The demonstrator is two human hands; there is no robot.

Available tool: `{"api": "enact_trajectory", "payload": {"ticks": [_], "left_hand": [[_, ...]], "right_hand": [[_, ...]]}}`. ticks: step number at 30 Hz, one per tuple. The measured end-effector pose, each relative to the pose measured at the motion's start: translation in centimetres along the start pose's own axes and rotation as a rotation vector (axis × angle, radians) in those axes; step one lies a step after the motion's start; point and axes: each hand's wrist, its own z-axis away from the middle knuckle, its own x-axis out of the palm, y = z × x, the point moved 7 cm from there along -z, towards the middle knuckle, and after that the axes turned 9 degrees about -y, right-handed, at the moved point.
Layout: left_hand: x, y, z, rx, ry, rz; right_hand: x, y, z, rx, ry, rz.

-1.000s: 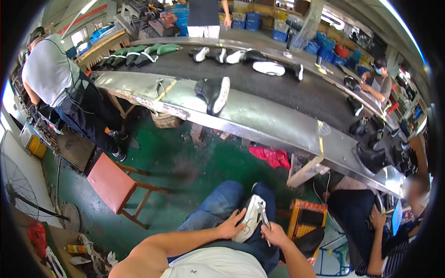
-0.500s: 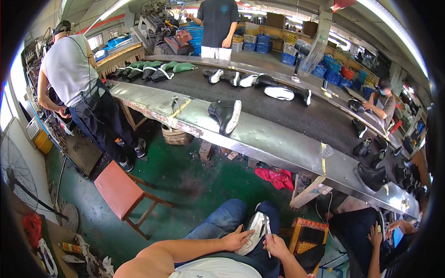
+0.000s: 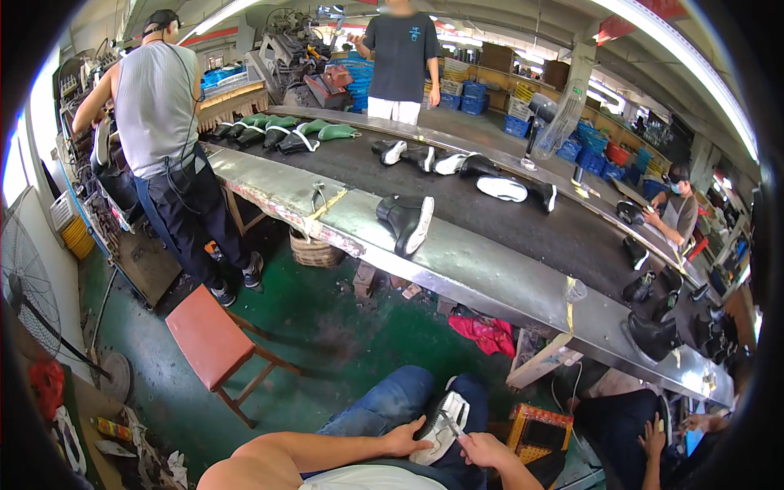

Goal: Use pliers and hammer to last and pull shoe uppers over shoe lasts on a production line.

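Note:
A black boot with a white sole (image 3: 449,425) lies across my lap, sole facing up. My left hand (image 3: 403,439) grips it along the left edge, fingers and thumb near the sole's rim. My right hand (image 3: 483,450) is closed round a slim tool with a thin metal shaft (image 3: 450,423), whose end reaches the sole. What kind of tool it is cannot be made out, as my fingers cover its handle.
Ahead runs a long metal-edged bench (image 3: 490,261) with a dark belt. A black boot (image 3: 406,223) stands on its near ledge, with pincers (image 3: 318,197) farther left. A red-seated stool (image 3: 210,335) is at my left. Co-workers stand left and beyond; another person's hand (image 3: 652,437) is at right.
My left hand has gone from lying across the sole to gripping its edge. The tool in my right hand has swung up onto the sole. The co-worker at left has turned toward the machine.

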Motion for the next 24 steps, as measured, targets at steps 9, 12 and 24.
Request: {"api": "enact_trajectory", "payload": {"ticks": [9,12,24], "left_hand": [[1.0,-0.7,-0.9,0.091,-0.076,-0.007],[0.0,0.9,-0.5,-0.02,-0.133,-0.041],[-11.5,20.2,2.8,0.6,0.156,-0.588]], "right_hand": [[3.4,0.9,2.1,0.058,0.039,-0.391],[4.9,3.9,1.9,-0.031,0.209,-0.564],[8.1,8.0,1.5,-0.009,0.555,-1.25]]}}
